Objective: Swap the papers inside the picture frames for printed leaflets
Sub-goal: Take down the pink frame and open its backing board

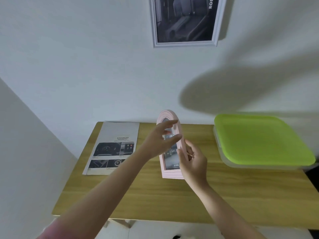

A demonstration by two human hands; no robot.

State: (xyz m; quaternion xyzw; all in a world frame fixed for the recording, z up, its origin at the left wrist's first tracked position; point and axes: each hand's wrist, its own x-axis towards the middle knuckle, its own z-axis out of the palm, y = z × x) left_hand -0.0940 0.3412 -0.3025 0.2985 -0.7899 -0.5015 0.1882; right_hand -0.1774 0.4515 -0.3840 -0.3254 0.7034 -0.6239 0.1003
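We take the wooden table (172, 195) as our landmark. Near the middle of it, toward the wall, stands the pink arched frame (170, 173), upright on its flat bottom edge and turned partly side-on to us, with a printed car picture already showing inside.

Our left hand (160, 140) is in front of the frame's upper half, fingers spread and fairly straight. It looks relaxed, and we cannot tell whether the fingertips touch the frame or hover just off it. Our right hand (191, 161) is at the frame's right edge with the thumb and fingers curved around it, which we read as a light hold, though blur leaves the contact uncertain.

On the table's left part lies a printed leaflet (112, 149), flat and face up. On the right part sits a clear box with a green lid (259, 138). On the wall above the table hangs a white frame (185, 21) with a dark print in it.

We judge the pink frame light and stiff, narrow at the base and so easy to tip. Its front pane may be brittle and slippery and would smudge. It is best held by the two side edges, low down, not by the arch or the pane. The leaflet is thin and floppy, so we would lift it by an edge.
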